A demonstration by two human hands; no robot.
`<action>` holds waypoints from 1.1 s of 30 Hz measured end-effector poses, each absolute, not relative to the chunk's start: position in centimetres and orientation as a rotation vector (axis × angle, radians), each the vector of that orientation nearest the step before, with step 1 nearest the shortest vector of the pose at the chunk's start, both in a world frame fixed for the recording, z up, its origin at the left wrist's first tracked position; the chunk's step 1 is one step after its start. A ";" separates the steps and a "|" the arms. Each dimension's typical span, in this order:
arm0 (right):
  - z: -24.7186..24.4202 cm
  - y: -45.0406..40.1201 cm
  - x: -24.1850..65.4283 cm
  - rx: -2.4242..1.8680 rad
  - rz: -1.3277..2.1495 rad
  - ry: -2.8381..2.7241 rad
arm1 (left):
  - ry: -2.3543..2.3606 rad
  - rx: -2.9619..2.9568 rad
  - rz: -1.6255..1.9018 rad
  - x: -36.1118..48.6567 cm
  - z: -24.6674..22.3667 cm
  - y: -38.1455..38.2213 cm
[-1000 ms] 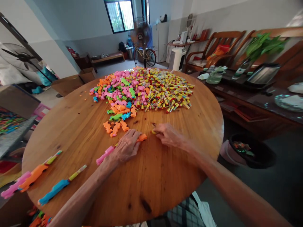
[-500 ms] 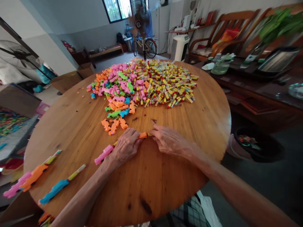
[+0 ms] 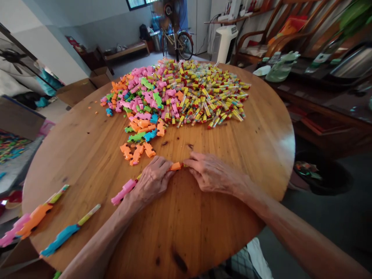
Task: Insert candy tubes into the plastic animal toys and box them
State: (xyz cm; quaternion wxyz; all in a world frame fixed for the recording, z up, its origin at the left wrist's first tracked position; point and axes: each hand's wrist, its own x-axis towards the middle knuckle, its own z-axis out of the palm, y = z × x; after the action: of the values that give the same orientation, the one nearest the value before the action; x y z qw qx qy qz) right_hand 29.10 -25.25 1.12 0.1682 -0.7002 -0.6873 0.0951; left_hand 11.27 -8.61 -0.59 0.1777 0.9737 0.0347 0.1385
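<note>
My left hand (image 3: 154, 177) is closed around an orange toy car (image 3: 176, 166), whose end shows past the fingertips. My right hand (image 3: 205, 172) pinches a small yellow-labelled tube (image 3: 185, 165) at that end; most of the tube is hidden by the fingers. A pink toy car (image 3: 124, 192) with a yellow tube end lies beside and partly behind my left hand. Just beyond that hand lie several loose orange toy cars (image 3: 137, 154). At the left, a blue toy car (image 3: 62, 238) and another orange toy car (image 3: 36, 220) each have a tube sticking out.
On the round wooden table (image 3: 232, 228), a heap of pink, green, orange and blue toy cars (image 3: 139, 91) meets a heap of yellow-labelled clear tubes (image 3: 209, 93). A cardboard box (image 3: 75, 92) stands behind the left edge. A dark bin (image 3: 325, 174) stands at the right.
The camera view has tilted down slightly, so the table fills more of the picture. Both hands keep the same hold on the orange toy car and the tube.
</note>
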 end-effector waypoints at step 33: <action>-0.4 -24.5 28.0 -1.900 0.060 -2.296 | 0.044 2.967 0.358 11.8 -1.4 -7.6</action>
State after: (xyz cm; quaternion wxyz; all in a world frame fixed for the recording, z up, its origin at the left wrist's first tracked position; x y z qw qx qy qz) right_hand 28.03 -24.45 -0.39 0.0805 -0.6354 -0.7677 0.0202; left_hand 11.76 -7.64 -1.39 0.0761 0.9898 0.0148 0.1193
